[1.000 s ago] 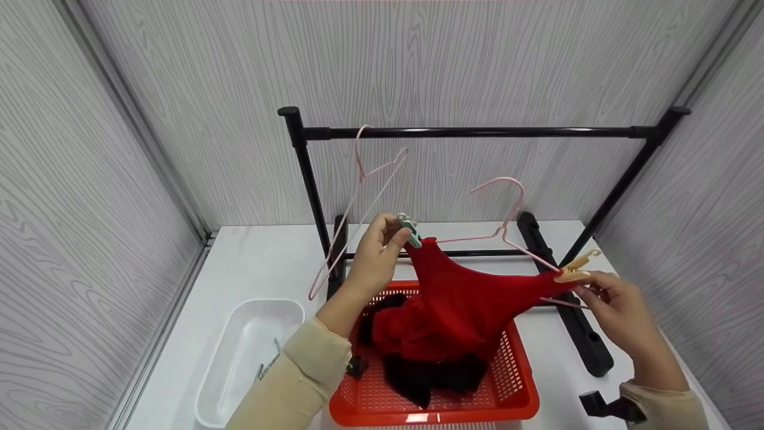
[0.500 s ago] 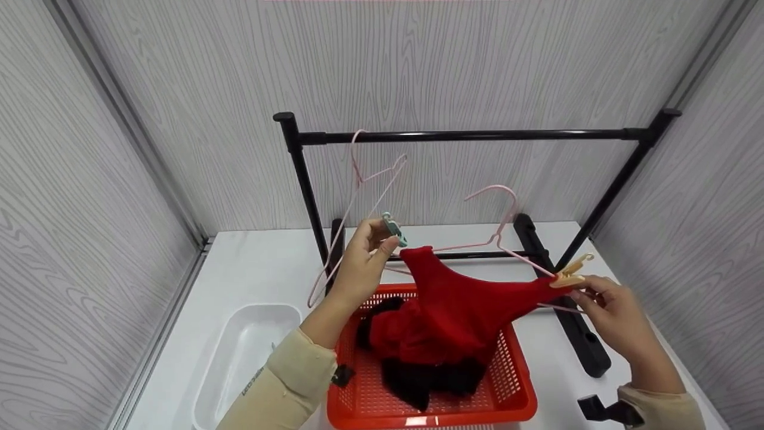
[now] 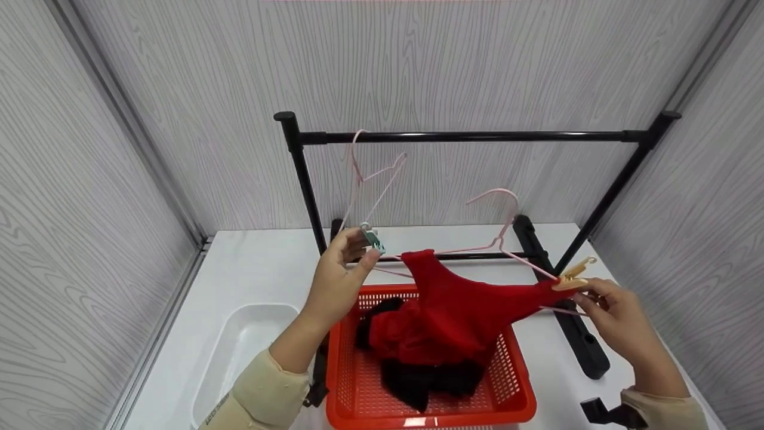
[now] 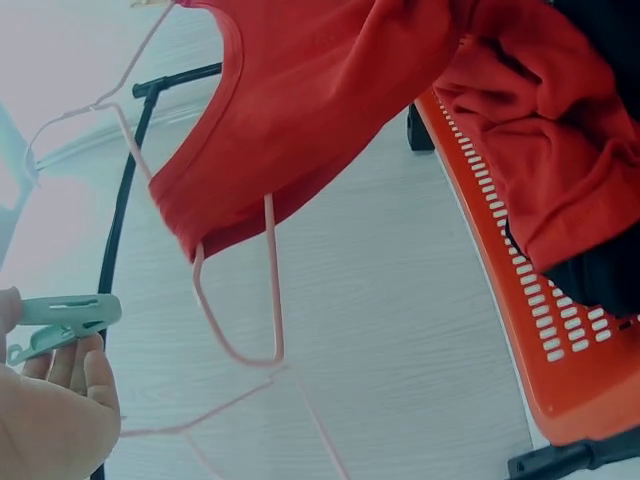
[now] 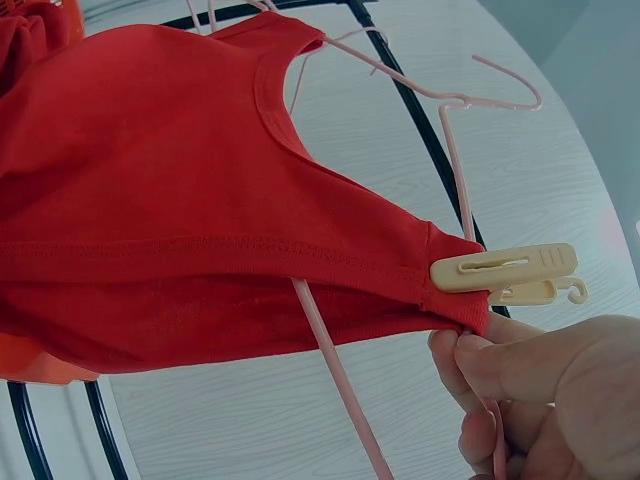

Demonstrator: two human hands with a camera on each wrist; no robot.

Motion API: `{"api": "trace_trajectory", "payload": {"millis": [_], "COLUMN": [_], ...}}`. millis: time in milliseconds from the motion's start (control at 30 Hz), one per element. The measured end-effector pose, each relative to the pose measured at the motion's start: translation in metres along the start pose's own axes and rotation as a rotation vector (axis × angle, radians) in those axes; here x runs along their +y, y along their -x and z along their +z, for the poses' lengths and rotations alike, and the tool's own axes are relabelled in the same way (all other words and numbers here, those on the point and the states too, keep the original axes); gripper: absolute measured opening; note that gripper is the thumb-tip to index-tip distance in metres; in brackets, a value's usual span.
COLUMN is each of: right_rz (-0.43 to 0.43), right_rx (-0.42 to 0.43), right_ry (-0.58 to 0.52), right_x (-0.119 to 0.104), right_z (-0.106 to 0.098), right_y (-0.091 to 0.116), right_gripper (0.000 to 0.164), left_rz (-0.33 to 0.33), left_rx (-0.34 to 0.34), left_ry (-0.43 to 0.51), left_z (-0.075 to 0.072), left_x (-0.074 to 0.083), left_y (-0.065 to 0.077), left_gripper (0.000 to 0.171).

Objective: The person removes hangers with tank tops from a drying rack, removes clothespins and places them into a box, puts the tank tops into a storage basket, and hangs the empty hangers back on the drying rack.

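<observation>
A red sleeveless garment (image 3: 462, 307) hangs on a pink wire hanger (image 3: 511, 216), its lower part lying in the basket. My right hand (image 3: 618, 319) pinches the garment's right shoulder and the hanger wire. Just above those fingers, a yellow clothespin (image 5: 505, 272) is clipped on that shoulder. My left hand (image 3: 337, 275) holds a mint-green clothespin (image 4: 70, 318) between thumb and fingers, left of the garment and apart from it. The garment's left shoulder (image 3: 419, 258) carries no clip, and the hanger's rounded end (image 4: 240, 355) sticks out of it.
A black rack (image 3: 465, 137) stands behind, with a second pink hanger (image 3: 358, 170) on its bar. Below sits a red basket (image 3: 519, 382) with red and black cloth (image 3: 412, 382). At left is a white tray (image 3: 224, 340), partly hidden by my sleeve.
My left hand has drawn the green clothespin leftward and slightly down, away from the garment's left shoulder. My right hand keeps its pinch and has hardly moved.
</observation>
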State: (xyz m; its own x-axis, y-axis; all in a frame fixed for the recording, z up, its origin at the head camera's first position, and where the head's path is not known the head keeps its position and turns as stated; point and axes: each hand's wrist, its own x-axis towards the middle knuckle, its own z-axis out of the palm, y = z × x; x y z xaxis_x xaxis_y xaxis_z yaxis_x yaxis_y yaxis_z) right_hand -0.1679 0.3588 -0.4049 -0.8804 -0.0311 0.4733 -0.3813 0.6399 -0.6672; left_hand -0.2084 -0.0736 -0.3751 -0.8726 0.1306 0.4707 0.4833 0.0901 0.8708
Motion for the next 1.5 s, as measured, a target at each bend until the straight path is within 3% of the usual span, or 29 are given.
{"api": "trace_trajectory", "payload": {"millis": [267, 533, 733, 900, 1167, 1500], "right_rz": [0.008, -0.002, -0.039, -0.034, -0.019, -0.032], "right_rx": [0.010, 0.001, 0.008, -0.005, -0.009, -0.017], "right_ry": [0.042, 0.001, -0.055, -0.017, 0.019, -0.027], "right_x": [0.004, 0.004, 0.006, 0.007, 0.005, 0.005], "right_z": [0.001, 0.001, 0.002, 0.001, 0.001, 0.001], "right_y": [0.001, 0.000, -0.001, -0.001, -0.002, -0.002], "right_gripper": [0.021, 0.021, 0.021, 0.021, 0.021, 0.021], "left_rz": [0.008, 0.009, -0.076, -0.156, -0.272, -0.434], "left_rx": [0.090, 0.218, 0.313, 0.359, 0.337, 0.148], "left_ry": [0.013, -0.008, -0.022, -0.039, -0.172, -0.298], "left_z": [-0.027, -0.052, -0.074, -0.090, -0.106, -0.121], "left_x": [-0.003, -0.022, -0.038, -0.052, -0.079, -0.115], "left_y": [0.019, 0.049, 0.073, 0.086, 0.097, 0.106], "left_gripper": [0.040, 0.038, 0.036, 0.037, 0.045, 0.043]}}
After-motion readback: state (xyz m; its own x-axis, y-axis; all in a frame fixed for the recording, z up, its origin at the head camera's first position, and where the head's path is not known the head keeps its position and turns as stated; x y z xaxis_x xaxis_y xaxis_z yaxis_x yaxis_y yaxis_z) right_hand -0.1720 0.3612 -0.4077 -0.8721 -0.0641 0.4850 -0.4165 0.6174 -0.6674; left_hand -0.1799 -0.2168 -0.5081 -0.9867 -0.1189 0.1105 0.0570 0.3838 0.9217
